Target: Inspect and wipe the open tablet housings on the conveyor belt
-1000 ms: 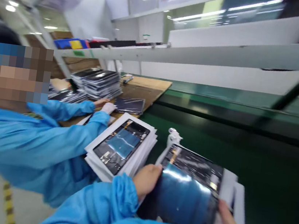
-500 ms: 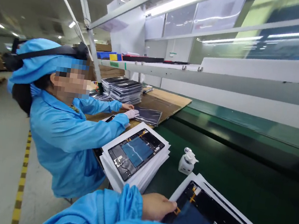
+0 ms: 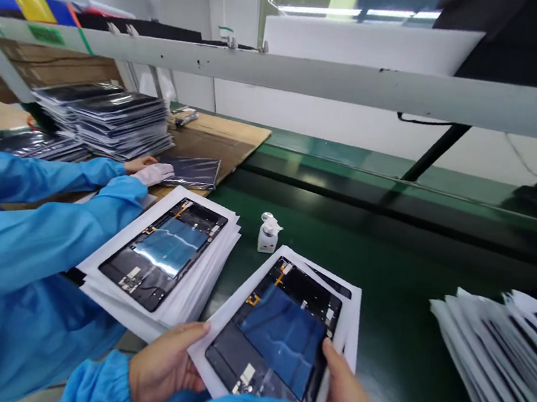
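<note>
A dark tablet panel (image 3: 283,335) with a blue film lies face up on a white sheet (image 3: 234,308), low in the middle of the view. My left hand (image 3: 162,365) grips the sheet's left edge, fingers curled under it. My right hand (image 3: 346,396) holds the panel's right edge with the thumb on top. Under it lie more white sheets with panels (image 3: 351,304).
A co-worker's blue sleeves (image 3: 47,231) reach in from the left, beside a stack of white sheets topped by another panel (image 3: 162,253). A small white bottle (image 3: 268,234) stands on the green belt (image 3: 390,256). A fanned stack (image 3: 504,364) lies at the right; dark bagged stacks (image 3: 111,121) at the back left.
The view has dropped and swung right. My right hand is back in view on the panel's edge, and the panel now sits square between both hands.
</note>
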Action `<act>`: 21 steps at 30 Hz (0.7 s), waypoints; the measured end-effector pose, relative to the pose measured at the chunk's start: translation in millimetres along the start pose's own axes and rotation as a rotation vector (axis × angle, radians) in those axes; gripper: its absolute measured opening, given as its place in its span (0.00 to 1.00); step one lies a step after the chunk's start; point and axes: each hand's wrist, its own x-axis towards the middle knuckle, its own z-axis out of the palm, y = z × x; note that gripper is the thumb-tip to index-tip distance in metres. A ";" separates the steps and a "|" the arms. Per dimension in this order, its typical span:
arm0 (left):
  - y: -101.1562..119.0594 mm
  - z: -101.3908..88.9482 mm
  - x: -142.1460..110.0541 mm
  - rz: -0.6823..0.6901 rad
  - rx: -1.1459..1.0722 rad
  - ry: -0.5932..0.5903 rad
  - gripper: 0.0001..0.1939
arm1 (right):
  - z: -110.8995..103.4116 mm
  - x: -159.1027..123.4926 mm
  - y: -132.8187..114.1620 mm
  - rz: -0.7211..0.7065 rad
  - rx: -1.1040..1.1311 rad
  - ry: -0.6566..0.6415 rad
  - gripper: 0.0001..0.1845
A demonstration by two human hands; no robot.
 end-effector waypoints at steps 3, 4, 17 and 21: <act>-14.4 -12.2 8.7 -0.136 -0.109 -0.019 0.25 | 2.6 -5.3 0.6 0.008 0.024 0.001 0.39; -20.5 -14.8 10.8 -0.165 -0.115 -0.038 0.27 | 2.6 -6.2 1.0 0.001 0.043 -0.004 0.38; -24.2 10.2 3.4 0.062 -0.082 -0.013 0.16 | 1.6 -9.3 14.1 0.072 0.075 -0.047 0.27; 3.3 22.6 -8.1 0.343 -0.090 0.200 0.21 | -13.2 2.8 24.2 0.186 -0.075 -0.014 0.24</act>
